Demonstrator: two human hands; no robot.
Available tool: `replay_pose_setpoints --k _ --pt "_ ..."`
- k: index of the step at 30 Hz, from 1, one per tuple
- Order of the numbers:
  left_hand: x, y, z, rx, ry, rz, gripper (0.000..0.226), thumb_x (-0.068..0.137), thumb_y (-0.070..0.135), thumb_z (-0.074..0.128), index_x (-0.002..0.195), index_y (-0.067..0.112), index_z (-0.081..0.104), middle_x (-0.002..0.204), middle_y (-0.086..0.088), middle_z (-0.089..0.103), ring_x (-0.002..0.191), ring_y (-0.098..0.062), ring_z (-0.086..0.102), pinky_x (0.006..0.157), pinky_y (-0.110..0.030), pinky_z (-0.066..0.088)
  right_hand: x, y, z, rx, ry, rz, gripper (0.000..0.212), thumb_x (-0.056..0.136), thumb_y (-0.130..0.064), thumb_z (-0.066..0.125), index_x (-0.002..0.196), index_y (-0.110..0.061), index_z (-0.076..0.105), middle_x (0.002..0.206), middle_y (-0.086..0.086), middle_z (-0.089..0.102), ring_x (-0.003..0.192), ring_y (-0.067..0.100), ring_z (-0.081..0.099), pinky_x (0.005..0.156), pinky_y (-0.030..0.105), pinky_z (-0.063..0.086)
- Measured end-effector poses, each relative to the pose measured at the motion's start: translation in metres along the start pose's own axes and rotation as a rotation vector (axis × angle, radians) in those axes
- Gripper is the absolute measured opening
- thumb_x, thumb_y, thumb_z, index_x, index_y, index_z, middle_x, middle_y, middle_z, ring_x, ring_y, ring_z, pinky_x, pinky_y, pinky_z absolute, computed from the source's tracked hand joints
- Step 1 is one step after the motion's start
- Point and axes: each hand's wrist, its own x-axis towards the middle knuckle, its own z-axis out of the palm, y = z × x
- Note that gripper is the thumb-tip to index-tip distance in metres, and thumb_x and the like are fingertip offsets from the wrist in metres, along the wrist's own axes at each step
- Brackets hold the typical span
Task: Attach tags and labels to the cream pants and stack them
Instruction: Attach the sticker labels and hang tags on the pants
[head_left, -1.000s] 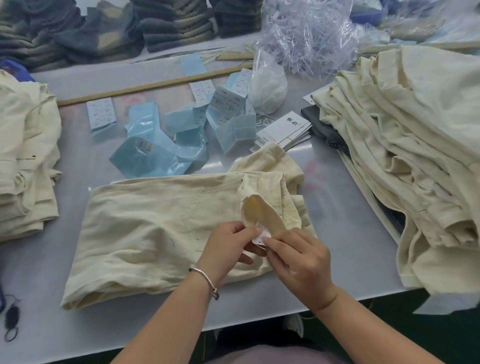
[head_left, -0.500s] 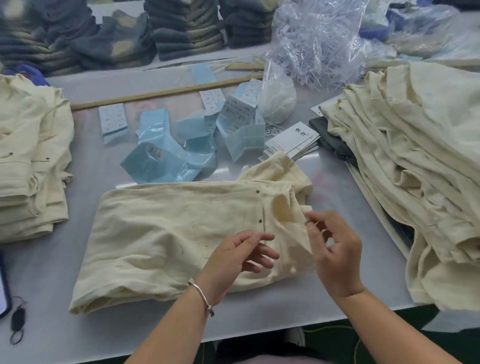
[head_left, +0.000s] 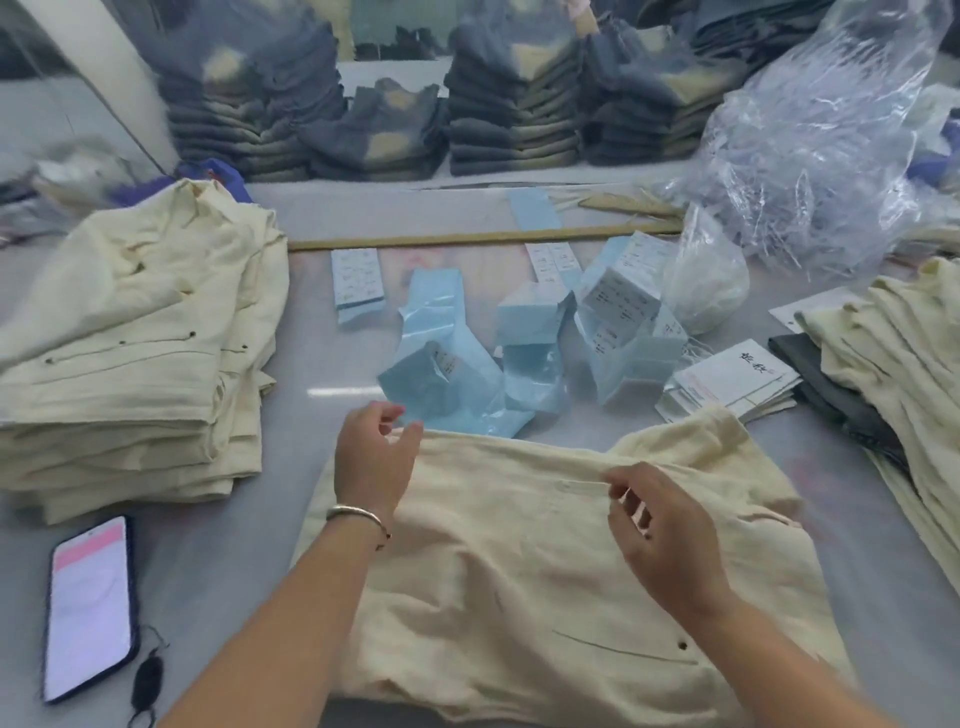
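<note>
A folded pair of cream pants (head_left: 519, 571) lies on the grey table right in front of me. My left hand (head_left: 371, 462) is at the pants' far left corner, thumb and curled fingers closing on the edge. My right hand (head_left: 670, 540) pinches the far edge further right, where the cloth rises in a taut ridge between the two hands. A stack of folded cream pants (head_left: 130, 364) stands at the left. A loose pile of cream pants (head_left: 893, 364) lies at the right. Light blue label packets (head_left: 452, 379) and white hang tags (head_left: 727, 379) sit just beyond the pants.
A phone (head_left: 91, 603) with a lit screen lies at the near left, a small black object beside it. A small white bag (head_left: 701, 280) and a big clear plastic bag (head_left: 831, 130) sit at the back right. A wooden stick (head_left: 467, 239) crosses the table. Dark folded pants (head_left: 514, 104) are stacked behind.
Both hands left the pocket near the front edge and moved to the pants' far edge, spread apart. The pocket lining is tucked away. The view tilted up and the phone came into sight.
</note>
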Motion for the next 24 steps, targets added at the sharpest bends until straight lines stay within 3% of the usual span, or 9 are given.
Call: replay_pose_setpoints --k 3,6,9,11,14,17,19,21,24 --pt "0.064 0.000 0.011 0.094 0.084 -0.047 0.072 0.075 0.047 0.077 0.130 0.010 0.047 0.129 -0.015 0.046 0.122 -0.033 0.043 0.101 -0.039 0.037 0.020 -0.017 0.029 -0.007 -0.081 0.011 0.029 0.073 0.002 0.069 0.095 -0.017 0.069 0.077 -0.016 0.058 0.064 -0.001 0.048 0.062 0.020 0.042" --pt "0.100 0.010 0.035 0.171 -0.071 -0.143 0.101 0.070 0.071 0.066 0.149 0.027 0.019 0.151 -0.015 0.015 0.135 -0.037 0.027 0.105 -0.044 0.035 0.058 -0.037 0.054 -0.003 -0.157 0.025 0.031 0.080 -0.007 0.065 0.106 -0.022 0.066 0.083 -0.017 0.058 0.066 -0.005 0.046 0.070 0.024 0.042" --pt "0.116 0.014 0.058 0.392 -0.231 -0.118 0.097 0.073 0.068 0.063 0.148 0.034 0.013 0.150 -0.014 0.011 0.130 -0.039 0.033 0.099 -0.046 0.041 0.107 -0.050 0.082 -0.037 -0.285 0.027 0.058 0.086 -0.014 0.057 0.140 -0.028 0.041 0.124 -0.013 0.057 0.101 0.005 0.055 0.092 0.032 0.046" --pt "0.123 0.010 0.062 0.329 -0.260 -0.103 0.083 0.076 0.050 0.067 0.143 0.028 0.022 0.136 -0.013 0.026 0.116 -0.039 0.048 0.092 -0.044 0.047 0.139 -0.054 0.099 -0.056 -0.355 0.035 0.070 0.090 -0.013 0.052 0.151 -0.029 0.021 0.149 -0.010 0.039 0.131 0.011 0.040 0.105 0.031 0.036" --pt "0.137 0.001 0.053 0.090 -0.313 -0.087 0.062 0.078 0.028 0.067 0.130 0.026 0.034 0.120 -0.010 0.045 0.095 -0.029 0.054 0.077 -0.034 0.046 0.178 -0.058 0.123 -0.017 -0.414 0.092 0.073 0.092 -0.010 0.053 0.153 -0.021 0.015 0.156 -0.002 0.026 0.141 0.015 0.026 0.111 0.027 0.023" --pt "0.157 0.001 0.037 0.028 -0.509 -0.078 0.048 0.076 0.022 0.063 0.118 0.027 0.039 0.112 -0.006 0.057 0.088 -0.020 0.055 0.062 -0.028 0.041 0.201 -0.054 0.140 0.075 -0.423 0.232 0.057 0.090 -0.009 0.057 0.143 -0.016 0.038 0.131 0.004 0.053 0.121 0.019 0.049 0.096 0.028 0.040" --pt "0.172 0.007 0.029 0.042 -0.617 -0.073 0.049 0.069 0.027 0.060 0.115 0.028 0.041 0.108 -0.003 0.057 0.083 -0.014 0.055 0.060 -0.027 0.041 0.208 -0.050 0.143 0.248 -0.425 0.346 0.030 0.087 -0.005 0.058 0.117 -0.012 0.062 0.093 0.000 0.065 0.085 0.013 0.059 0.070 0.015 0.043" --pt "0.187 0.015 0.027 0.064 -0.645 -0.049 0.043 0.074 0.019 0.059 0.114 0.025 0.044 0.107 -0.004 0.059 0.080 -0.012 0.053 0.062 -0.028 0.041 0.209 -0.048 0.142 0.509 -0.392 0.467 0.013 0.088 -0.006 0.060 0.084 -0.015 0.068 0.062 -0.010 0.062 0.059 0.002 0.053 0.051 0.006 0.036" --pt "0.208 0.033 0.031 0.144 -0.611 0.060 0.038 0.083 0.005 0.051 0.117 0.020 0.042 0.108 -0.010 0.056 0.085 -0.021 0.051 0.068 -0.032 0.040 0.203 -0.049 0.136 0.798 -0.344 0.495 0.018 0.089 -0.017 0.066 0.071 -0.021 0.066 0.055 -0.018 0.058 0.052 -0.003 0.049 0.051 0.005 0.035"
